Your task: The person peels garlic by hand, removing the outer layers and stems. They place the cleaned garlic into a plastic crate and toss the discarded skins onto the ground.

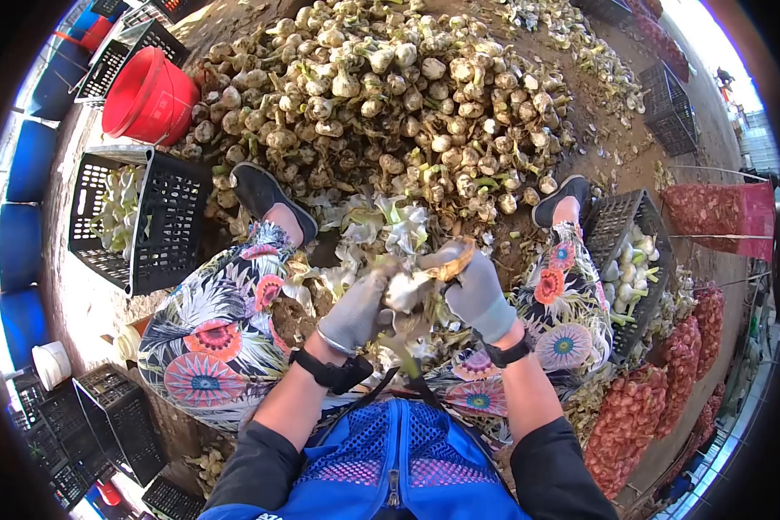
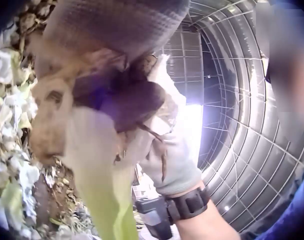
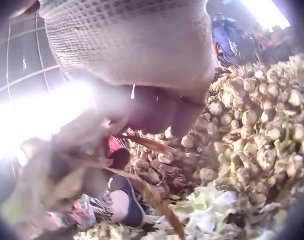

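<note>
Both hands wear grey-white knit gloves and meet in front of the lap in the head view. My left hand (image 1: 354,312) grips a pale onion (image 1: 403,293), blurred in the head view. A green-white leaf (image 2: 104,175) hangs below that hand in the left wrist view. My right hand (image 1: 481,293) pinches a strip of dry brown skin (image 1: 452,263) at the top of the onion, its fingers curled. In the right wrist view, brown strips (image 3: 159,202) dangle under the glove. Loose white-green peelings (image 1: 399,225) lie on the ground just beyond the hands.
A large heap of onions (image 1: 381,95) rises beyond the feet. Black crates of pale bulbs with green shoots stand left (image 1: 178,217) and right (image 1: 637,269). A red bucket (image 1: 160,104) is at upper left. Filled red net bags (image 1: 628,425) lie at lower right.
</note>
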